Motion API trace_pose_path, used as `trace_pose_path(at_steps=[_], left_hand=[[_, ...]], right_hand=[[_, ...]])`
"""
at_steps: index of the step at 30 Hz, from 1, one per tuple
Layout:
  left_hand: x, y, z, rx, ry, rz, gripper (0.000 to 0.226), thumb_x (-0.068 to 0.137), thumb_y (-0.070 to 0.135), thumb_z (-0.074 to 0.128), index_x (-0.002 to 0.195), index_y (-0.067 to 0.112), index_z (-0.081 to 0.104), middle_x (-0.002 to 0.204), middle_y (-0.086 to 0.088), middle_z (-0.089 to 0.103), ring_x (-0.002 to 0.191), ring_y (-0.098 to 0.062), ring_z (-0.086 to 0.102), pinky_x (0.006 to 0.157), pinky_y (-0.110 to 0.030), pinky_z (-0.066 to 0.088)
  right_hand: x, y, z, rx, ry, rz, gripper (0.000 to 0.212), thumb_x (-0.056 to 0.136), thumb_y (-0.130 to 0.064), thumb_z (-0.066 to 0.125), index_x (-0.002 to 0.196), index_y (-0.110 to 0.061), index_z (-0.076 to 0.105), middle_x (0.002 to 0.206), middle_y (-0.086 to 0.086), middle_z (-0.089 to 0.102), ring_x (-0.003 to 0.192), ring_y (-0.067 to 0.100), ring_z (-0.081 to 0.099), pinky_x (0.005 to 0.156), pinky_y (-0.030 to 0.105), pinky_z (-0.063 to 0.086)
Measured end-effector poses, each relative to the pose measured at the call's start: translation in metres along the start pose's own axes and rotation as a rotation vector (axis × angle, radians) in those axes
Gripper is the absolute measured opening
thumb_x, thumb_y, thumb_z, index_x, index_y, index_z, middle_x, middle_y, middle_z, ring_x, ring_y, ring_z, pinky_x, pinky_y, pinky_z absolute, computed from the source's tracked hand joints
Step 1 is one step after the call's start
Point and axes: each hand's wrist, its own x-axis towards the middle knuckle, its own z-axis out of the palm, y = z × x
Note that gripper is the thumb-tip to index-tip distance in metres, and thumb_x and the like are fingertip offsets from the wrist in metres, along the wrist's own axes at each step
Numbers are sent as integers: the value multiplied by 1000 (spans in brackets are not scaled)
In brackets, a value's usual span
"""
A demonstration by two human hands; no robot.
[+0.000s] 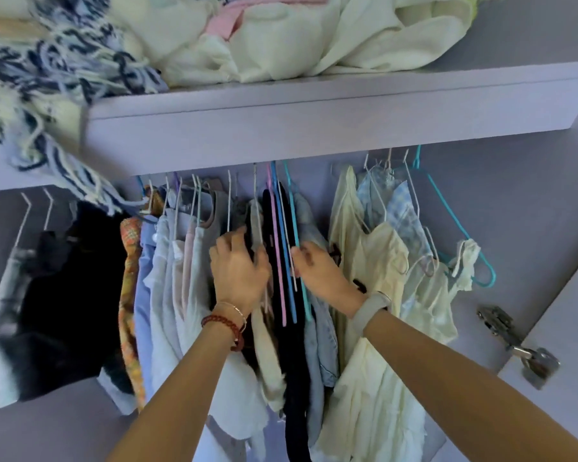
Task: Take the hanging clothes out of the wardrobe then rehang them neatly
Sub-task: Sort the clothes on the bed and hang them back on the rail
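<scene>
- Both hands reach into the middle of the wardrobe, where the clothes [194, 261] hang in a packed row under the shelf [314, 105].
- The left hand [239, 270] is flat, with its fingers spread on the clothes. It pushes them to the side and grips nothing.
- The right hand [317, 266] has its fingers curled at the thin hangers [282, 248], the pink, blue and teal ones. It seems to pinch one, but the picture is too blurry to be sure.
- I think the step is to part the row and pick one hanger to lift out.
- To do it well, keep the gap wide with the left hand. Lift the hook straight up off the rail, so it does not catch the next hanger.
- The rail is hidden behind the shelf.
- The wardrobe is pale purple inside. A heap of cream and pink clothes [281, 38] lies on the shelf, and a blue and white scarf [47, 105] hangs over its edge.
- A metal hinge [496, 323] sits at the right, by the door.
</scene>
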Motion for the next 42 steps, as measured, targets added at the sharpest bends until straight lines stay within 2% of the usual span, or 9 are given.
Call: trace_pose_path(at_steps=[7, 12, 19, 24, 29, 33, 35, 38, 42], left_hand=[[11, -11, 4, -134, -70, -183, 61, 90, 19, 55, 141, 4, 26, 133, -19, 36, 124, -35, 36, 102, -38, 30], [21, -22, 17, -206, -192, -183, 28, 95, 4, 37, 120, -3, 46, 109, -27, 55, 101, -40, 55, 90, -36, 44], [17, -7, 21, -222, -351, 9, 38, 97, 6, 36, 135, 1, 37, 118, -21, 52, 106, -32, 52, 92, -24, 36], [27, -14, 15, -282, -389, -21, 16, 96, 10, 43, 108, 19, 49, 79, -1, 53, 82, -29, 57, 83, -32, 44], [23, -11, 21, -348, -340, -138, 17, 94, 22, 47, 110, 17, 42, 91, -11, 58, 85, -32, 60, 85, -41, 48], [25, -9, 28, -387, -351, -186, 37, 93, 29, 49, 124, 12, 38, 90, -9, 59, 92, -35, 61, 88, -43, 47], [29, -10, 29, -410, -323, -214, 37, 94, 30, 48, 125, 12, 38, 87, -7, 59, 92, -34, 61, 89, -43, 47], [30, -13, 32, -439, -304, -218, 48, 92, 41, 44, 132, 15, 37, 97, -15, 65, 96, -36, 61, 91, -45, 47], [30, -18, 34, -421, -317, -202, 59, 88, 52, 44, 136, 20, 34, 105, -18, 63, 98, -35, 60, 92, -45, 46]], right_hand=[[2, 5, -10, -27, 136, 78, 22, 96, -7, 30, 103, -4, 50, 73, 0, 59, 57, 15, 54, 52, 26, 46], [0, 11, -36, -400, 239, 6, 25, 93, -7, 37, 110, -1, 54, 101, 19, 67, 96, 35, 61, 79, 37, 48], [1, 10, -33, -214, 267, 29, 31, 96, -7, 31, 113, 1, 56, 112, 21, 62, 104, 36, 57, 86, 34, 43], [11, 10, -49, -330, 256, 122, 28, 94, -14, 37, 108, -2, 58, 109, 24, 62, 102, 40, 56, 82, 36, 43], [2, 7, -46, -343, 297, 79, 18, 91, -4, 35, 97, -9, 51, 75, 9, 56, 82, 33, 54, 65, 29, 33], [-1, -9, -37, -735, 410, -212, 53, 83, -2, 42, 135, -6, 40, 122, 20, 49, 109, 38, 49, 85, 47, 46], [10, -15, -29, -688, 388, -342, 51, 79, 4, 42, 130, 0, 45, 120, 23, 52, 104, 39, 55, 86, 45, 49], [27, -16, -14, -578, 131, -150, 28, 85, 4, 35, 109, 4, 50, 89, 19, 56, 95, 41, 58, 80, 43, 49], [28, -6, -1, -416, 216, -70, 20, 95, -11, 37, 92, 2, 51, 78, 18, 52, 83, 38, 58, 70, 41, 46]])
